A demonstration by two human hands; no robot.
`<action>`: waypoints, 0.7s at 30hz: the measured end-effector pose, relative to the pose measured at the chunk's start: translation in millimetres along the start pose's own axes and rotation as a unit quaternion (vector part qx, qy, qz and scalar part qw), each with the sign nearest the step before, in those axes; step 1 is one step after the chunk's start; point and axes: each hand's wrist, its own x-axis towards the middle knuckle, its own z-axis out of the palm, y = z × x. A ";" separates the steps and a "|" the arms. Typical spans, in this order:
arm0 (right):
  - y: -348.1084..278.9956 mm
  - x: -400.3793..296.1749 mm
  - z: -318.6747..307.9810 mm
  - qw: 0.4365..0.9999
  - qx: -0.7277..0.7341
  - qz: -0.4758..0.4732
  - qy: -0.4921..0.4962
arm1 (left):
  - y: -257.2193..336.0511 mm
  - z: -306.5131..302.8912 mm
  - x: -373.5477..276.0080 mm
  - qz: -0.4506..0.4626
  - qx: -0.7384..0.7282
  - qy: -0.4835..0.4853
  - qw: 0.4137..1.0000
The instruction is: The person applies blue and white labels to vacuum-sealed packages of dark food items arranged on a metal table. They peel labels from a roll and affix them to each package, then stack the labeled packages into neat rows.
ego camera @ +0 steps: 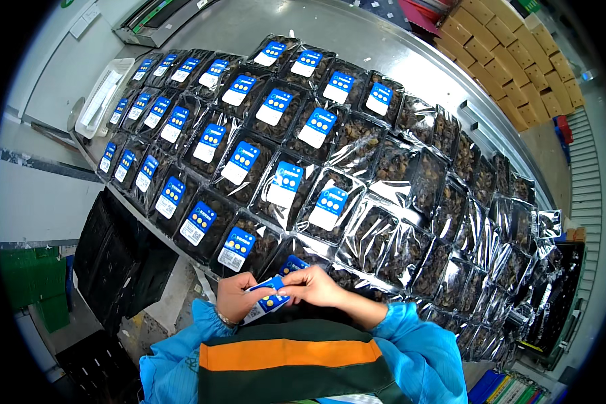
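Note:
My left hand [238, 299] grips blue-and-white printed labels [272, 303] close in front of my apron. My right hand [310, 286] meets it there, thumb and fingers pinching the labels' upper edge. Just beyond my hands, rows of black trays wrapped in clear film [245, 242] cover much of a metal table, with dark, mushroom-like pieces inside. Trays at the left and middle bear blue-and-white labels; many film-wrapped trays [384, 237] at the right show none. One labelled tray is partly hidden behind my right hand.
A white plastic basket [103, 98] stands at the table's left end. Black crates [116, 257] are below the near left edge, and another black crate [568, 298] is at the far right. Cardboard boxes [515, 55] are stacked beyond the metal table [222, 33].

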 end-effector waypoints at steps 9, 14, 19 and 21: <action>-128.6 59.3 -256.4 0.784 -0.540 -0.059 0.300 | -27.0 -46.0 -49.3 -0.122 0.014 -0.064 0.990; -113.0 79.7 -265.0 0.609 -0.712 0.049 0.346 | -32.9 -36.5 -59.4 -0.081 0.028 -0.094 0.992; -61.2 28.5 -137.0 0.835 -0.393 -0.143 0.356 | -29.0 -10.8 -42.9 0.110 -0.017 -0.004 0.994; -41.3 1.4 -60.7 0.970 -0.227 -0.025 0.084 | -15.2 -5.7 -34.7 0.113 -0.025 -0.022 0.993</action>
